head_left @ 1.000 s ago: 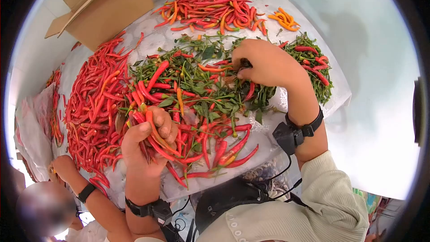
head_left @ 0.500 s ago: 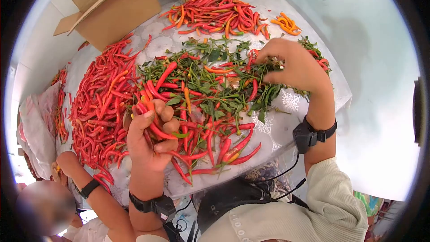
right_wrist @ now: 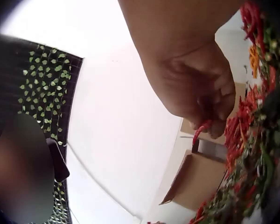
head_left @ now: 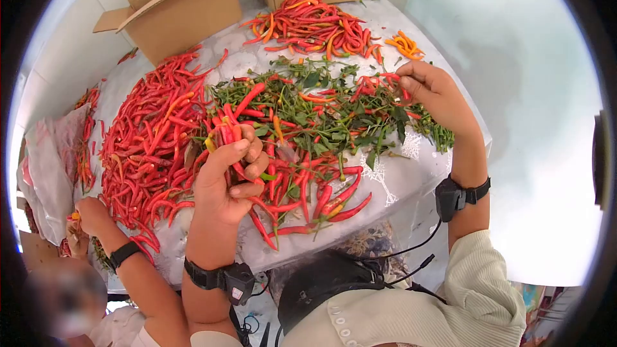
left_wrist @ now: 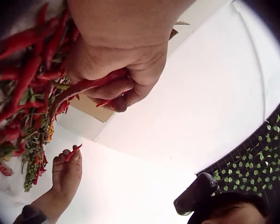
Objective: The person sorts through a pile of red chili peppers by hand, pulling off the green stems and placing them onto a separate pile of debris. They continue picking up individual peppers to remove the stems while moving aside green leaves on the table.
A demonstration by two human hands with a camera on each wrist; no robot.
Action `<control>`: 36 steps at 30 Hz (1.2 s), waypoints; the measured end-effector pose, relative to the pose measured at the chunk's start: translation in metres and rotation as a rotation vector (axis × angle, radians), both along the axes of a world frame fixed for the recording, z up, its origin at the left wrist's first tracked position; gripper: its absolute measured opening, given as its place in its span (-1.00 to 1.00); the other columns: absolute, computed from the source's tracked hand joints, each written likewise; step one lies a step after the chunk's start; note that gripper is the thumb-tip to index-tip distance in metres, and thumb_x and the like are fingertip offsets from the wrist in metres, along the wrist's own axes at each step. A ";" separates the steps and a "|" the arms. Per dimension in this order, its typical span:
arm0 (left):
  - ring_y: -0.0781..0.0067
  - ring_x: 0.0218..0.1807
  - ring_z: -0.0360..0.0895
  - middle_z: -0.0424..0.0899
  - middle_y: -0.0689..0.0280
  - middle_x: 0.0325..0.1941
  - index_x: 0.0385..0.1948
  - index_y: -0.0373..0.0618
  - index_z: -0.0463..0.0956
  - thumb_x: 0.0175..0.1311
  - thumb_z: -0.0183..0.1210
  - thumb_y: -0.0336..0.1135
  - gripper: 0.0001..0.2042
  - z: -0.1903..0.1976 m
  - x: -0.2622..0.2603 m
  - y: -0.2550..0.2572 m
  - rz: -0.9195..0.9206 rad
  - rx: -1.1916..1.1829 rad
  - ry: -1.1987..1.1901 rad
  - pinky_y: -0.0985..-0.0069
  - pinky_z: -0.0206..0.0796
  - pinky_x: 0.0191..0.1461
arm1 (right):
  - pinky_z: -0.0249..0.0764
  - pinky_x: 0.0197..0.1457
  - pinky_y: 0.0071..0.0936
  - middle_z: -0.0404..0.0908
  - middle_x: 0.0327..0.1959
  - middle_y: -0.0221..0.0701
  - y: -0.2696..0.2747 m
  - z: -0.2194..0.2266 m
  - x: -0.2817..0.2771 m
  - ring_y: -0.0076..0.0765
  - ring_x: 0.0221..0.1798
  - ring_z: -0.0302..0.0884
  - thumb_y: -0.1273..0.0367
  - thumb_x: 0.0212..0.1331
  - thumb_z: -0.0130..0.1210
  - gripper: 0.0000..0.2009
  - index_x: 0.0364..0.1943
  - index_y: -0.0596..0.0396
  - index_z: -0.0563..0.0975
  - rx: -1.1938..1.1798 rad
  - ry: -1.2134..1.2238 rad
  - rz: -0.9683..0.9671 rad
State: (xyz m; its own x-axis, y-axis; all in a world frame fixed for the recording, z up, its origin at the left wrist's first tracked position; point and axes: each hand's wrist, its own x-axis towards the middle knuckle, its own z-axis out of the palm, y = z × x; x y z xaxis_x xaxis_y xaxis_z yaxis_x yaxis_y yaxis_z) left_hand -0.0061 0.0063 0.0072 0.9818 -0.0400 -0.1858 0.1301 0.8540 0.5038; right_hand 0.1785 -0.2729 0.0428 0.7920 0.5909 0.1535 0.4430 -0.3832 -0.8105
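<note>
My left hand (head_left: 222, 177) grips a bunch of red chili peppers (head_left: 226, 130), their stem ends poking out above the thumb. One long pepper (left_wrist: 91, 85) from the bunch shows across the fingers in the left wrist view. My right hand (head_left: 434, 93) is raised at the right end of the leafy green stem pile (head_left: 302, 112). Between its thumb and fingertips it pinches a small red chili pepper (right_wrist: 201, 131). Loose red peppers (head_left: 334, 202) lie in front of the stems, just right of my left hand.
A large heap of red peppers (head_left: 144, 148) covers the table's left side. Another pepper heap (head_left: 315, 26), a few orange peppers (head_left: 406, 45) and cardboard boxes (head_left: 193, 22) are at the back. Another person's hand (head_left: 96, 217) works at lower left, near a plastic bag (head_left: 54, 148).
My right hand has come out of the stem pile, moving right, and now pinches a small red pepper. My left hand keeps its bunch, with slight finger movement.
</note>
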 end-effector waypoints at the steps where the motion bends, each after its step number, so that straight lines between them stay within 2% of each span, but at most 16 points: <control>1: 0.66 -0.49 0.29 0.34 0.42 -0.47 -0.26 -0.06 0.37 0.16 0.04 -0.41 -0.87 0.000 0.000 0.001 0.003 0.010 0.005 0.85 0.00 -0.77 | 0.41 -0.36 -0.59 0.48 -0.47 -0.46 0.003 0.001 -0.005 -0.59 -0.45 0.43 0.42 0.19 -0.02 -0.85 -0.26 0.22 0.47 0.081 0.106 -0.019; 5: 0.66 -0.49 0.32 0.38 0.42 -0.46 -0.21 -0.06 0.39 0.16 0.10 -0.38 -0.82 -0.003 -0.002 0.001 -0.005 0.049 0.003 0.85 -0.01 -0.75 | 0.45 -0.27 -0.60 0.48 -0.42 -0.50 0.030 -0.008 -0.024 -0.59 -0.38 0.45 0.34 0.26 -0.03 -0.87 -0.19 0.06 0.41 0.319 0.479 0.046; 7: 0.67 -0.49 0.34 0.40 0.41 -0.46 -0.20 -0.07 0.39 0.15 0.13 -0.37 -0.81 -0.002 -0.002 -0.001 0.000 0.076 0.001 0.85 -0.01 -0.75 | 0.46 -0.28 -0.59 0.49 -0.39 -0.50 0.049 -0.015 -0.034 -0.56 -0.37 0.49 0.31 0.24 0.01 -0.84 -0.19 0.05 0.40 0.403 0.603 0.082; 13: 0.70 -0.58 0.39 0.46 0.43 -0.48 -0.21 -0.12 0.40 0.09 0.20 -0.45 -0.77 0.004 -0.001 -0.013 0.150 0.206 0.016 0.82 -0.04 -0.76 | 0.46 -0.36 -0.61 0.49 -0.39 -0.48 0.111 -0.009 -0.082 -0.59 -0.40 0.49 0.39 0.21 0.02 -0.87 -0.23 0.14 0.43 0.402 0.587 0.322; 14: 0.70 -0.59 0.39 0.47 0.43 -0.49 -0.22 -0.12 0.41 0.09 0.20 -0.45 -0.77 0.005 -0.002 -0.014 0.171 0.229 0.028 0.82 -0.04 -0.76 | 0.45 -0.37 -0.61 0.49 -0.40 -0.47 0.119 -0.007 -0.087 -0.60 -0.42 0.47 0.40 0.20 0.03 -0.87 -0.25 0.16 0.42 0.386 0.580 0.316; 17: 0.71 -0.62 0.40 0.51 0.44 -0.52 -0.28 -0.10 0.43 0.09 0.20 -0.44 -0.82 0.002 -0.001 -0.011 0.202 0.260 0.026 0.81 -0.05 -0.76 | 0.44 -0.35 -0.61 0.49 -0.40 -0.46 0.133 -0.004 -0.096 -0.60 -0.40 0.46 0.43 0.19 0.02 -0.88 -0.27 0.19 0.42 0.324 0.477 0.298; 18: 0.72 -0.62 0.40 0.51 0.44 -0.52 -0.29 -0.09 0.44 0.10 0.19 -0.43 -0.83 0.001 -0.001 -0.009 0.201 0.269 0.011 0.81 -0.05 -0.76 | 0.43 -0.31 -0.59 0.48 -0.40 -0.47 0.134 -0.007 -0.094 -0.59 -0.36 0.46 0.45 0.17 0.03 -0.89 -0.30 0.21 0.43 0.318 0.328 0.297; 19: 0.72 -0.62 0.41 0.51 0.44 -0.52 -0.30 -0.09 0.44 0.10 0.18 -0.42 -0.85 -0.001 0.000 -0.007 0.199 0.276 -0.005 0.81 -0.06 -0.76 | 0.44 -0.30 -0.59 0.48 -0.39 -0.48 0.131 -0.007 -0.089 -0.60 -0.35 0.46 0.44 0.17 0.04 -0.89 -0.29 0.20 0.43 0.301 0.310 0.319; 21: 0.70 -0.51 0.41 0.50 0.45 -0.45 -0.29 -0.07 0.44 0.16 0.11 -0.37 -0.89 -0.004 0.001 -0.002 0.185 0.206 0.023 0.83 -0.01 -0.75 | 0.45 -0.29 -0.59 0.47 -0.35 -0.48 0.115 -0.006 -0.073 -0.61 -0.35 0.45 0.42 0.18 0.05 -0.88 -0.27 0.17 0.44 0.260 0.276 0.358; 23: 0.68 -0.43 0.41 0.48 0.45 -0.41 -0.32 -0.07 0.42 0.19 0.07 -0.34 -0.91 -0.008 0.002 0.004 0.156 0.136 0.011 0.83 0.02 -0.75 | 0.45 -0.24 -0.57 0.49 -0.32 -0.44 0.091 -0.011 -0.048 -0.50 -0.27 0.48 0.43 0.10 0.11 -0.85 -0.26 0.15 0.47 0.046 -0.040 0.204; 26: 0.60 -0.33 0.40 0.43 0.42 -0.38 -0.41 -0.09 0.38 0.20 0.05 -0.33 -0.92 -0.009 0.002 0.005 0.089 0.074 -0.063 0.84 0.08 -0.75 | 0.41 -0.07 -0.41 0.52 -0.24 -0.31 0.056 -0.025 -0.013 -0.23 -0.18 0.49 0.46 -0.08 0.20 -0.77 -0.26 0.12 0.52 -0.208 -0.397 0.065; 29: 0.58 -0.33 0.40 0.44 0.41 -0.37 -0.40 -0.08 0.39 0.20 0.04 -0.33 -0.92 -0.012 0.002 0.004 0.070 0.046 -0.050 0.85 0.11 -0.74 | 0.36 0.06 -0.35 0.51 -0.23 -0.28 0.037 -0.029 -0.015 -0.16 -0.06 0.43 0.44 -0.12 0.24 -0.71 -0.23 0.06 0.50 -0.371 -0.689 0.248; 30: 0.58 -0.32 0.42 0.45 0.40 -0.37 -0.39 -0.08 0.39 0.20 0.04 -0.33 -0.93 -0.011 0.002 0.005 0.064 0.042 -0.033 0.85 0.13 -0.75 | 0.29 0.12 -0.28 0.52 -0.22 -0.31 0.034 -0.035 -0.017 -0.12 -0.05 0.42 0.47 -0.13 0.23 -0.73 -0.26 0.08 0.50 -0.331 -0.547 0.200; 33: 0.60 -0.30 0.42 0.46 0.41 -0.35 -0.40 -0.07 0.39 0.20 0.03 -0.33 -0.93 -0.007 0.002 0.007 0.091 0.037 0.044 0.85 0.13 -0.75 | 0.32 0.05 -0.26 0.53 -0.24 -0.30 0.022 -0.037 -0.006 -0.10 -0.07 0.43 0.51 -0.09 0.18 -0.75 -0.26 0.08 0.48 -0.388 -0.467 0.194; 34: 0.65 -0.37 0.36 0.41 0.45 -0.38 -0.38 -0.06 0.37 0.20 0.01 -0.34 -0.94 -0.006 0.002 0.007 0.094 0.019 0.056 0.85 0.11 -0.74 | 0.37 -0.04 -0.39 0.52 -0.28 -0.38 0.021 -0.032 -0.005 -0.30 -0.15 0.46 0.58 -0.01 0.09 -0.80 -0.25 0.11 0.45 -0.352 -0.397 0.166; 36: 0.68 -0.41 0.31 0.34 0.48 -0.42 -0.36 -0.05 0.35 0.21 0.00 -0.34 -0.94 -0.005 0.002 0.008 0.044 -0.040 0.020 0.85 0.10 -0.74 | 0.38 -0.08 -0.43 0.51 -0.32 -0.40 0.014 -0.023 -0.002 -0.38 -0.19 0.46 0.56 0.00 0.06 -0.83 -0.28 0.15 0.45 -0.154 -0.072 0.073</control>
